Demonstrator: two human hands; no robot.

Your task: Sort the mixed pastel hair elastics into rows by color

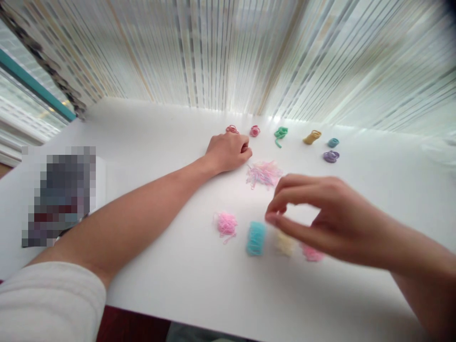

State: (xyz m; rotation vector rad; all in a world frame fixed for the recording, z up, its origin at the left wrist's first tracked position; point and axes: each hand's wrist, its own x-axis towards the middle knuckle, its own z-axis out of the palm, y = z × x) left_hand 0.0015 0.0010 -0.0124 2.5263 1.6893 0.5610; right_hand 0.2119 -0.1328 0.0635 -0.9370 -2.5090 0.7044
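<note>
My left hand (228, 151) rests on the white table with its fingers curled in. What the fingers hold, if anything, is hidden. Just beyond its knuckles lies a small orange-red coil (231, 128) of strands. My right hand (320, 213) hovers over the table, thumb and fingertips pinched together; I cannot make out anything between them. Under and beside it are a turquoise bundle (256, 238) of strands, a pale yellow bundle (284, 244) and a partly covered pink bundle (312, 252). A loose pile of pastel pink strands (264, 174) sits between the hands.
A light pink clump (227, 224) lies left of the turquoise bundle. Along the back are pink-red (254, 131), green (281, 134), mustard (312, 137), blue (333, 142) and purple coils (331, 156). A striped curtain (213, 57) hangs behind. A blurred-out object (64, 194) lies left.
</note>
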